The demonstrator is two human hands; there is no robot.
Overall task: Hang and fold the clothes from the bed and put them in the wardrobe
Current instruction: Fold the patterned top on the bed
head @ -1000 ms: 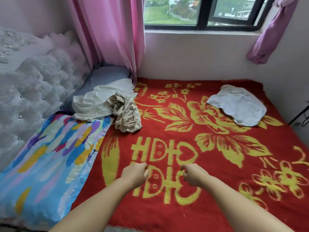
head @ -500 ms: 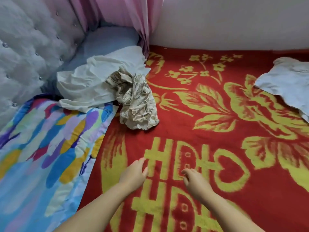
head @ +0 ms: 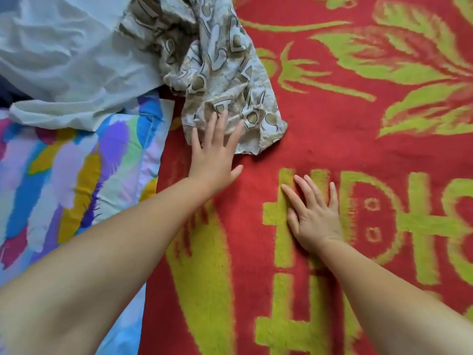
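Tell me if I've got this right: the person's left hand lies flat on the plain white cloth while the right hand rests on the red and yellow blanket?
Not quite. The head view shows the left hand with its fingers on the crumpled beige patterned garment, not the plain white cloth. The right hand does rest on the red and yellow blanket.

head view, close, downward over bed (head: 320, 139)

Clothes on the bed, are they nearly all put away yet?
Not yet. Nothing looks folded: the beige patterned garment and the white garment lie crumpled. The left hand reaches onto the patterned one with straight fingers; the right hand rests flat on the red blanket. Folding and hanging remain.
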